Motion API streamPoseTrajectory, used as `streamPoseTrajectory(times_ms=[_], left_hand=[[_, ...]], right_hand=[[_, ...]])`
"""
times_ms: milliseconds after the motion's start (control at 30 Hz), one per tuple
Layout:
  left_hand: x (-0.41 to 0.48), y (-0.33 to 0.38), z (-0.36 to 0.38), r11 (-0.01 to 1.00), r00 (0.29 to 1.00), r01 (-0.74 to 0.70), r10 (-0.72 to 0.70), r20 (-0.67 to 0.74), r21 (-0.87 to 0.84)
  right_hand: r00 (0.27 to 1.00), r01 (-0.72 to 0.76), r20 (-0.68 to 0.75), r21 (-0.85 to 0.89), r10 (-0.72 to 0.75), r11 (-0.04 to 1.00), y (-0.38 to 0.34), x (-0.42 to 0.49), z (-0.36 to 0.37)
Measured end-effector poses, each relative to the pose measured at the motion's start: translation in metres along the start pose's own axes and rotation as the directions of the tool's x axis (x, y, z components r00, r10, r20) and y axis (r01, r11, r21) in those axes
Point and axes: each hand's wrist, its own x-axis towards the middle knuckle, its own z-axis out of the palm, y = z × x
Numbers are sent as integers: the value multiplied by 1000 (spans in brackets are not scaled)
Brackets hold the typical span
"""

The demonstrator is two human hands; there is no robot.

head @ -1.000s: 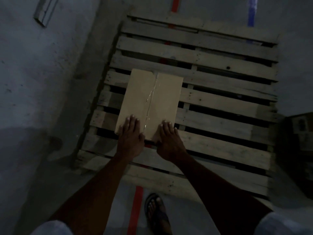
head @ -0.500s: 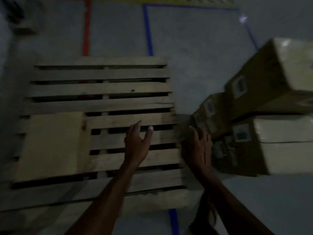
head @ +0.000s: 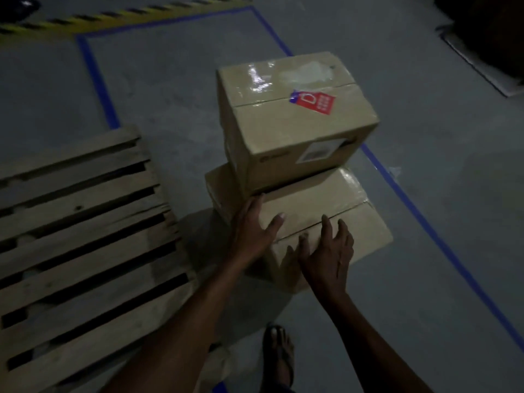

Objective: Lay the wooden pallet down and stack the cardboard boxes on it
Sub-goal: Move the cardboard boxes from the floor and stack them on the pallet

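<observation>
Setting: dim grey concrete floor (head: 170, 89), smooth and scuffed, marked with blue tape lines (head: 97, 80) and a yellow-and-black hazard stripe (head: 113, 19) at the far edge.

Item 1. Wooden pallet (head: 79, 245): lying flat on the floor, well to the left of both hands. Rough, pale slats with dark gaps between; the corner nearest the boxes looks chipped. No box shows on the part in view.

Item 2. Left hand (head: 252, 231): fingers spread wide, palm laid against the near left corner of the lower box; holding nothing yet.

Item 3. Lower box (head: 326, 219): plain brown cardboard, flat-topped, with a seam across the lid and glossy tape at its far right edge. It sits directly under and ahead of both hands. Whether it rests on the floor or on another box cannot be told.

Item 4. Upper box (head: 295, 120): taller cardboard cube just beyond the fingertips, resting on the rear of the lower box and turned askew to it. Shiny tape on top, a red sticker (head: 314, 102), a white label (head: 320, 150) on the near face.

Item 5. Right hand (head: 329, 253): open, fingers splayed, hovering at the near top edge of the lower box; contact uncertain.

Handling note: stiff walls, slick taped patches, weight unknown. Judged best gripped low at opposite sides; the askew upper box could slide if the lower one is pulled first.

Item 6. Sandalled foot (head: 279, 355), near the right arm.
</observation>
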Motion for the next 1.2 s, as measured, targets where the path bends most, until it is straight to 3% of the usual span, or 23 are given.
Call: streamPoseTrajectory(times_ms=[167,267,400,533,633,767,833,967,1200], left_hand=[[34,-3,32,944,1000,-24,21,12,328],[40,-5,36,935,998,63,-69,5,349],[44,-9,35,963,997,76,-80,7,259],[35,-8,15,993,996,-10,-1,89,118],[14,2,-9,992,989,-122,125,75,-44],[-29,54,-52,945,972,-215,232,44,-247],[-53,78,-82,937,977,-205,215,3,-283],[-89,92,-161,972,985,-138,114,-130,-191],[-135,-3,-301,944,949,96,-183,-258,-316]], right_hand=[[965,-259,64,52,255,964,37,-5,15],[923,-383,94,160,372,910,38,-13,23],[850,-526,235,420,471,740,23,-18,26],[820,-568,221,423,528,706,14,-18,10],[830,-549,190,445,525,707,22,-27,-34],[793,-590,330,625,511,512,13,-46,-135],[821,-564,327,597,468,571,-4,-58,-177],[869,-493,341,527,360,692,-67,-79,-211],[909,-318,399,482,118,816,-190,-123,-129]])
